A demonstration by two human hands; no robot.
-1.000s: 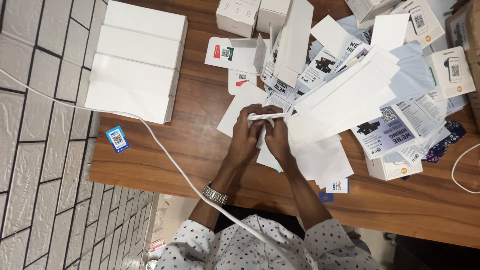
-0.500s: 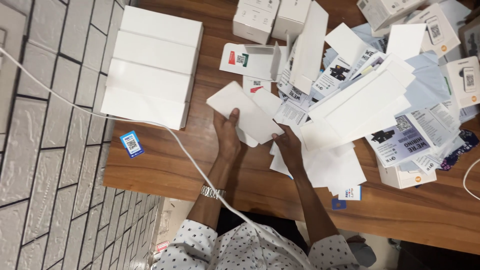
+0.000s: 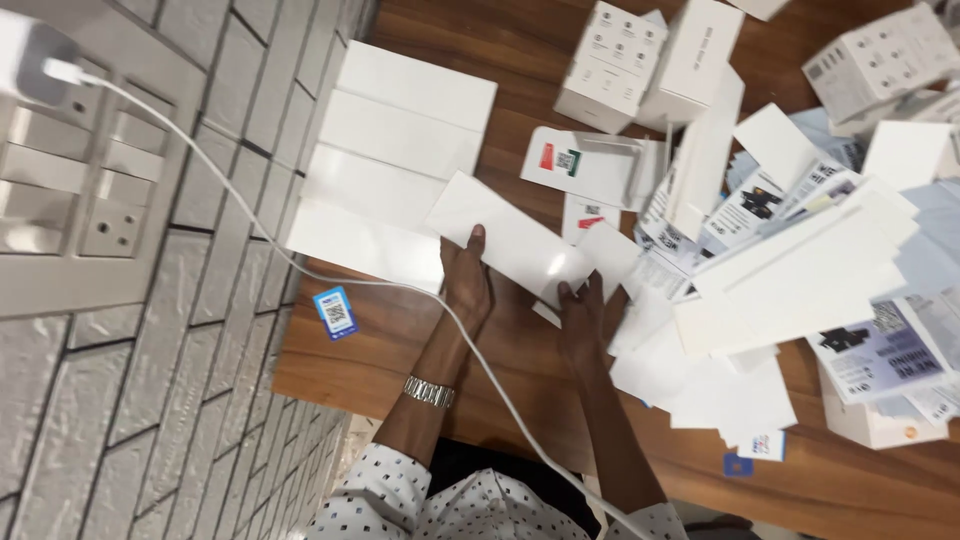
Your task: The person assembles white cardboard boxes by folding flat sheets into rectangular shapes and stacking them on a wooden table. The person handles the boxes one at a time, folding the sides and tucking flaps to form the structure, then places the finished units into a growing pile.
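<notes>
Both hands, left hand [image 3: 467, 283], right hand [image 3: 581, 322], grip plain white flat rectangular box [image 3: 508, 240], tilted.

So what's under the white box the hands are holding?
Under the white box you can see brown table, an edge of the stacked white boxes, and a red-marked card. The left hand and right hand hold it. Anything directly beneath stays hidden.

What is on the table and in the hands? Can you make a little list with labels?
Left hand: holds the flat white box, left end
Right hand: holds the same box, right end
Beside it: stack of white boxes
Table: brown wood
Right side: pile of leaflets
Cable: white, runs from wall charger
</notes>
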